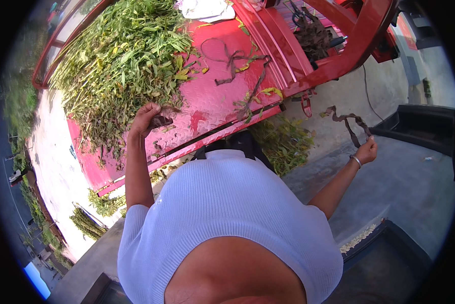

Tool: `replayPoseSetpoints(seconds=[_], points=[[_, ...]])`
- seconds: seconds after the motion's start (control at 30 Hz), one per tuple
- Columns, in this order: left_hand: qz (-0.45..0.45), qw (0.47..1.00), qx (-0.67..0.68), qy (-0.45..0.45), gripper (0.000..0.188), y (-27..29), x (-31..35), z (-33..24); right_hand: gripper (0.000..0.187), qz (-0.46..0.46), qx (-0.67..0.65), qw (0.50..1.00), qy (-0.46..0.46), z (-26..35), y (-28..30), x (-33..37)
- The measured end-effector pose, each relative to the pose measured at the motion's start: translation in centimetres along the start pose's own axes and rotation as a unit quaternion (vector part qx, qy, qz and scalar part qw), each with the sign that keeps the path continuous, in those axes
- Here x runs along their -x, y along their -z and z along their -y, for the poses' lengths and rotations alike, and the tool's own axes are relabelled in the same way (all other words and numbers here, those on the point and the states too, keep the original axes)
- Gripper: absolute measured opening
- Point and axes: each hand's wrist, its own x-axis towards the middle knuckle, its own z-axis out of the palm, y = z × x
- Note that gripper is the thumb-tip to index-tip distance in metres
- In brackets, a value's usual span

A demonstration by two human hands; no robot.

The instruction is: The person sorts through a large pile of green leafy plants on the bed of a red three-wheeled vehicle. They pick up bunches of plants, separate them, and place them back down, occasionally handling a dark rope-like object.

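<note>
My left hand is closed on one end of a dark, crumpled cloth strip over the near edge of the red metal truck bed. Right beside it lies a big heap of cut leafy stalks, green with some yellow and withered leaves. Out to the right, away from the bed, my right hand pinches another dark cloth strip, which bends loosely above the fingers. Whether the two hands hold one and the same strip cannot be seen. A further dark strip lies loosely curled on the bed.
A red frame with a dark tangled bundle stands at the far right of the bed. White cloth lies at the back. More leafy stalks lie on the ground. A black trough is at right.
</note>
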Motion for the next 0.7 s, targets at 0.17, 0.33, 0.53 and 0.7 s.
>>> replayPoseSetpoints(seconds=[0.17,0.33,0.53,0.7], points=[[-0.064,0.988,0.105,-0.096,0.026,0.3,0.2,-3.1,0.031,0.101,-0.384,0.872,-0.284,-5.0,2.3,-0.6],[0.069,0.977,0.167,-0.114,0.046,-10.6,-1.4,-4.2,0.026,0.427,-0.62,0.492,-0.438,4.0,-2.2,13.9],[0.154,0.967,0.204,-0.013,0.047,-16.7,-1.5,-2.9,0.054,0.646,-0.569,0.405,-0.308,21.0,-4.0,24.8],[0.114,0.969,0.219,0.003,0.038,-18.5,-1.2,-2.0,0.025,0.712,-0.532,0.381,-0.254,23.1,-5.9,26.3]])
